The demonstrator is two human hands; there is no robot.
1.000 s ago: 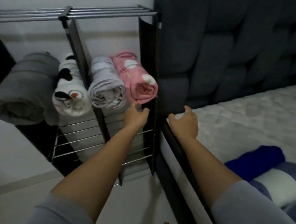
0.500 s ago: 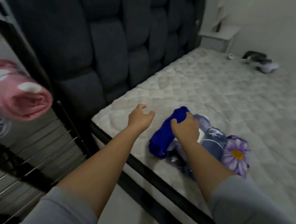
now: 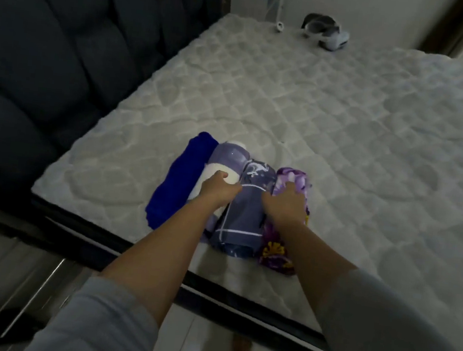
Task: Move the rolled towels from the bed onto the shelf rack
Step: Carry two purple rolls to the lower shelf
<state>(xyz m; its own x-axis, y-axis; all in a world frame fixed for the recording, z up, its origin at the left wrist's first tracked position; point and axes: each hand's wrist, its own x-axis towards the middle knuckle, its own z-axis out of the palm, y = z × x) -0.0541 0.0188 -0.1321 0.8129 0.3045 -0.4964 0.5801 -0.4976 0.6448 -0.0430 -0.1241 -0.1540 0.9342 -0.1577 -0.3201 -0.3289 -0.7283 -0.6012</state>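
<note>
the left hand [image 3: 218, 189] curls over the left side of a navy patterned rolled towel [image 3: 244, 219], fingers bent but not clearly closed. the right hand [image 3: 286, 202] presses down between that roll and a purple floral roll [image 3: 283, 255]. four rolls lie touching in a row near the bed [image 3: 343, 130] edge, a bright blue roll [image 3: 178, 178] and a lilac roll [image 3: 227, 160] to the left. best to pinch both sides evenly so the roll lifts without unwinding.
</note>
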